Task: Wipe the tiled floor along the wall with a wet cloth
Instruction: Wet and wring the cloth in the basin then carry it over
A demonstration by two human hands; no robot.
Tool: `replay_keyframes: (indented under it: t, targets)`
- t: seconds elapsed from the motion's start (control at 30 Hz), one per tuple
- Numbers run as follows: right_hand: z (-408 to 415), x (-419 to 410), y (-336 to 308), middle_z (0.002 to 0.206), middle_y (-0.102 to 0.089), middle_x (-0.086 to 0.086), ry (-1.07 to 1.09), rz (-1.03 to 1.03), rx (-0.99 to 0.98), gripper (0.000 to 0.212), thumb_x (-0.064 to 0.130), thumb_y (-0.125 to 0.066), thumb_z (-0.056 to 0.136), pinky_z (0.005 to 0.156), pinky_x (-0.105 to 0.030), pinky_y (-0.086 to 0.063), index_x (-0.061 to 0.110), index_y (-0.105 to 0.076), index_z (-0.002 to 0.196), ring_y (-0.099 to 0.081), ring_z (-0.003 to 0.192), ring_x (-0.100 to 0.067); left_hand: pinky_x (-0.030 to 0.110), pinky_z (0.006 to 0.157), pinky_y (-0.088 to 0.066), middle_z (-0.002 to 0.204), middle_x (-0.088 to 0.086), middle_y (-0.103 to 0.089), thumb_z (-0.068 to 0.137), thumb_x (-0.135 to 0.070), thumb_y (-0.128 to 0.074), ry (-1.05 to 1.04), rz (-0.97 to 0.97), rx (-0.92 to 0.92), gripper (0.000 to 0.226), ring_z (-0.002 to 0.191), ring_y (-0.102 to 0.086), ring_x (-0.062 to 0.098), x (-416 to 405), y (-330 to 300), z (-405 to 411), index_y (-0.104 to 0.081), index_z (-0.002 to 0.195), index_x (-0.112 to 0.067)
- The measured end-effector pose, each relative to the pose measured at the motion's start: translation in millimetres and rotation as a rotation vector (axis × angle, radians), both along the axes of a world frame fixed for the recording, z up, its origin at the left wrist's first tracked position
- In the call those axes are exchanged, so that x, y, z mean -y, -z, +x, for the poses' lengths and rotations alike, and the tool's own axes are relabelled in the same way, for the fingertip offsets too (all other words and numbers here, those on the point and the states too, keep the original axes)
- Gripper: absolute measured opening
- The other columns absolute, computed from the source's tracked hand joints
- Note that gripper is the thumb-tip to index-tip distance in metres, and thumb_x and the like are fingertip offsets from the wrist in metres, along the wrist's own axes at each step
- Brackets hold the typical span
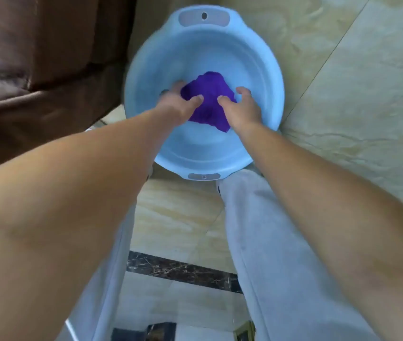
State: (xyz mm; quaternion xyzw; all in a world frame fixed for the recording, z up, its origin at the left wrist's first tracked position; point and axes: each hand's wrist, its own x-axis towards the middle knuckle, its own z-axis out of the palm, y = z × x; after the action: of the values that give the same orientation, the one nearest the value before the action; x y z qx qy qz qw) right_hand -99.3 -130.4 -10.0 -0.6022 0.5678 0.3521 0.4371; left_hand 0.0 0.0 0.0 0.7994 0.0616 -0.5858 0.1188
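A purple cloth [210,94] lies bunched in the middle of a light blue plastic basin [146,77] that stands on the beige tiled floor [355,107]. Both my hands reach down into the basin. My left hand [179,100] grips the cloth's left side, thumb pressed on the fabric. My right hand [241,108] grips its right side, fingers curled around the edge. I cannot tell whether there is water in the basin.
A brown sofa [35,57] stands close at the left of the basin. My legs in light grey trousers [269,242] straddle the floor below the basin. A dark marble border strip [183,269] crosses the tiles near my feet.
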Motion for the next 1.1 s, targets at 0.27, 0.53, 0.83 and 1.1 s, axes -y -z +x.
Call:
replay_keyframes:
  t: [0.27, 0.53, 0.83, 1.1]
  targets:
    - [-6.3, -8.8, 42.1, 0.126, -0.055, -0.003, -0.312, 0.025, 0.124, 0.072, 0.023, -0.069, 0.079, 0.083, -0.033, -0.052, 0.031, -0.042, 0.145, -0.060, 0.110, -0.026, 0.036, 0.096, -0.049, 0.133, 0.010, -0.059, 0.085, -0.033, -0.072, 0.199, -0.127, -0.073, 0.064, 0.119, -0.059, 0.033, -5.8, 48.6, -10.9, -0.046, 0.142, -0.019]
    - [4.2, 4.7, -51.6, 0.072, -0.051, 0.000, -0.235, 0.196, 0.018, 0.017, 0.029, -0.065, 0.057, 0.060, -0.031, -0.037, 0.022, -0.053, 0.068, -0.049, 0.069, -0.019, 0.031, 0.079, -0.047, 0.120, 0.009, -0.069, 0.084, -0.051, -0.074, 0.020, -0.172, -0.173, 0.055, 0.098, -0.061, 0.022, -35.9, -36.0, -4.6, -0.068, 0.121, -0.012]
    - [36.0, 0.6, -242.7, 0.084, -0.057, -0.005, 0.068, 0.124, -0.009, 0.019, 0.021, -0.059, 0.052, 0.061, -0.026, -0.038, 0.020, -0.056, 0.071, -0.050, 0.070, -0.024, 0.046, 0.085, -0.060, 0.118, 0.012, -0.068, 0.086, -0.037, -0.074, -0.229, -0.289, -0.219, 0.038, 0.107, -0.067, 0.030, -22.6, -239.0, 14.2, -0.058, 0.113, -0.016]
    - [41.6, -65.0, -379.9, 0.086, -0.070, -0.007, 0.224, 0.201, 0.265, 0.037, 0.031, -0.070, 0.057, 0.074, -0.035, -0.049, 0.016, -0.072, 0.090, -0.064, 0.080, -0.022, 0.038, 0.100, -0.053, 0.119, 0.001, -0.072, 0.077, -0.043, -0.071, -0.652, -0.400, -0.249, 0.041, 0.110, -0.069, 0.020, -80.7, -364.4, 28.0, -0.065, 0.112, -0.024]
